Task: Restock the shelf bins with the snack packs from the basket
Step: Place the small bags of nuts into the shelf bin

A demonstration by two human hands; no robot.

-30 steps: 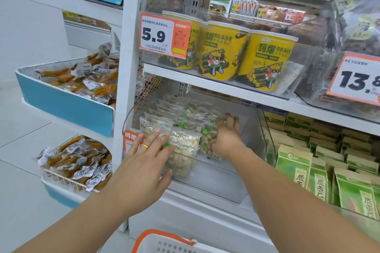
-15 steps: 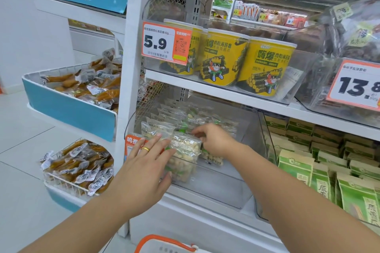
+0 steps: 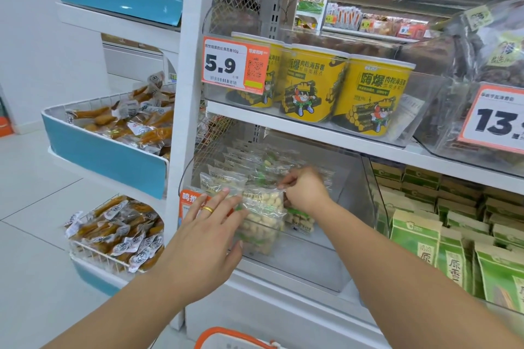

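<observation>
Clear snack packs of pale nuts [image 3: 262, 215] stand in a row inside a clear shelf bin [image 3: 317, 261] on the lower shelf. My left hand [image 3: 209, 232] lies with straight fingers against the front pack, a gold ring on one finger. My right hand [image 3: 304, 190] reaches into the bin and pinches the top edge of a pack just behind the front one. More packs [image 3: 235, 161] fill the back of the bin. The orange rim of the basket [image 3: 226, 337] shows at the bottom edge.
Yellow tubs [image 3: 371, 99] sit on the shelf above, behind a 5.9 price tag [image 3: 232, 65]. Green bags [image 3: 442, 238] fill the bin to the right. Blue-fronted bins of brown snack sticks [image 3: 122, 122] hang on the left rack.
My right hand has drawn back from deep in the bin to the front packs and now pinches a pack's top edge. My left hand stays against the front pack.
</observation>
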